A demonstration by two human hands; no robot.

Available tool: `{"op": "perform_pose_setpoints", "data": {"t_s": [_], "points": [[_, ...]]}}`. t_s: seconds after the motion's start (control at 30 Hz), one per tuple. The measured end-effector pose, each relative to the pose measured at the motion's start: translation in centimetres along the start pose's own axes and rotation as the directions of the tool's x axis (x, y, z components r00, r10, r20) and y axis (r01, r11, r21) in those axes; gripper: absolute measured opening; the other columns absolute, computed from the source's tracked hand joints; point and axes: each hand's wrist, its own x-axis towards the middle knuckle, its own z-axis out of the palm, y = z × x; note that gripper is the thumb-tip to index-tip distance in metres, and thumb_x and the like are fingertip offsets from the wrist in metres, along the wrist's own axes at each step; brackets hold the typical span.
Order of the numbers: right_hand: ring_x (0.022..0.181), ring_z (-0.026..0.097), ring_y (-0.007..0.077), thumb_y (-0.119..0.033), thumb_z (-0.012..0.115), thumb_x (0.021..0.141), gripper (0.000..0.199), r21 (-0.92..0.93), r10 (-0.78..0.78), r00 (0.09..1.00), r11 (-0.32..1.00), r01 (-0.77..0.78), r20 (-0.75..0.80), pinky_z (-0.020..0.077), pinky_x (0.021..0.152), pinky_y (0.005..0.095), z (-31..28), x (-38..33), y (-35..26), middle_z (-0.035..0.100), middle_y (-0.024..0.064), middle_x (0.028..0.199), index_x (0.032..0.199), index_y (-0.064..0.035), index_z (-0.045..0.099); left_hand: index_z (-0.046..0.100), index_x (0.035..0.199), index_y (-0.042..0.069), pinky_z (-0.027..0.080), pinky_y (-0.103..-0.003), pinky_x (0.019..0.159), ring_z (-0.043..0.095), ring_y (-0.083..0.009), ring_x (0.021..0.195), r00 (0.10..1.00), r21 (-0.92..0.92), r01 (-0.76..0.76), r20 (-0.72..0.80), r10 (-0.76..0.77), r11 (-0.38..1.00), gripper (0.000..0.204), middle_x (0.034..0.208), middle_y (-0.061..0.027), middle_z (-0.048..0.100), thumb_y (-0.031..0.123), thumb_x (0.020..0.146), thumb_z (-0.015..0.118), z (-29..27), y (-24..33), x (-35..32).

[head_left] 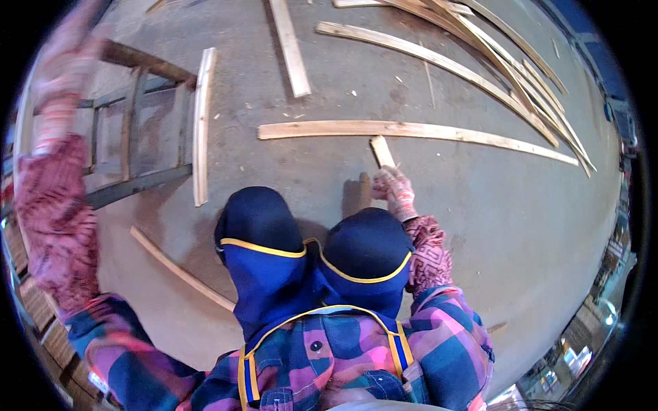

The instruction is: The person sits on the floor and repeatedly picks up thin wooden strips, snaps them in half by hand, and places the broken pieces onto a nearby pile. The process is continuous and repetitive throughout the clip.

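My right hand, in a patterned knit glove, is closed on a short piece of pale wood just beyond my right knee. The piece's far end shows past my fingers, close to a long wooden strip lying crosswise on the floor. At the far left my left arm is stretched out. My left hand, gloved the same way, is smeared by motion beside a dark metal frame, so its fingers cannot be made out. Another wooden strip stands along the right end of that frame.
A loose heap of long wooden strips spreads over the floor at the far right. One more board points away from me, and a thin strip lies left of my knees. Small wood chips dot the grey floor.
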Motion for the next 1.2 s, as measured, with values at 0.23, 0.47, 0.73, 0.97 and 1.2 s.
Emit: {"op": "perform_pose_setpoints", "data": {"t_s": [0.23,0.47,0.73,0.97,1.2], "points": [[0.072,0.061,0.0174,-0.019,0.063,0.089,0.045,0.034,0.116,0.993,0.993,-0.115,-0.01,0.0531,0.06,0.03,-0.7,-3.3,2.8,0.062,0.0089,0.091,0.127,0.0002,0.047,0.056,0.121,0.013,0.045,-0.042,0.095,0.054,-0.0294,0.112,0.456,-0.382,0.229,0.855,0.247,0.895,0.046,0.12,-0.0124,0.058,0.032,0.079,0.06,22.1,28.8,-9.4],[0.071,0.062,0.0188,-0.017,0.058,0.092,0.044,0.201,0.159,0.971,0.972,-0.123,-0.176,0.0539,0.057,0.0315,-4.3,-1.2,3.3,0.063,0.011,0.088,0.127,0.0035,0.045,0.034,0.14,0.017,0.041,-0.045,0.096,0.045,-0.033,0.122,0.415,-0.365,0.161,0.868,0.272,0.917,0.081,0.128,-0.0139,0.048,0.032,0.07,0.072,27.7,31.8,-12.0],[0.075,0.063,0.0206,-0.021,0.056,0.092,0.035,0.243,0.028,0.983,0.97,0.016,-0.179,0.0545,0.061,0.0317,-3.3,3.7,0.8,0.062,0.0112,0.097,0.119,0.0012,0.052,0.064,0.086,0.001,0.049,-0.037,0.051,0.059,-0.0224,0.054,0.151,-0.255,0.965,0.748,0.646,0.07,0.023,0.067,-0.0126,0.062,0.018,0.072,0.067,23.9,27.3,-13.9],[0.088,0.061,0.0222,-0.039,0.057,0.092,0.04,0.587,0.052,0.932,0.789,0.181,-0.358,0.0516,0.063,0.0339,-7.1,5.5,0.1,0.063,0.0103,0.1,0.113,-0.0051,0.053,0.068,0.087,0.0,0.05,-0.035,0.062,0.063,-0.0197,0.063,-0.079,0.014,0.986,0.917,0.39,0.168,0.06,0.072,-0.009,0.067,0.055,0.092,0.044,17.0,27.9,-8.9],[0.102,0.055,0.0211,-0.045,0.037,0.098,0.052,0.326,-0.111,0.806,0.876,0.356,-0.582,0.0465,0.09,0.0341,-11.5,10.1,-5.2,0.059,0.0106,0.109,0.128,-0.0055,0.047,0.067,0.095,0.005,0.046,-0.029,0.052,0.059,-0.0141,0.06,0.132,-0.447,0.773,0.807,0.576,0.45,0.039,0.08,-0.0085,0.065,0.042,0.086,0.058,20.9,28.3,-11.0]]}}
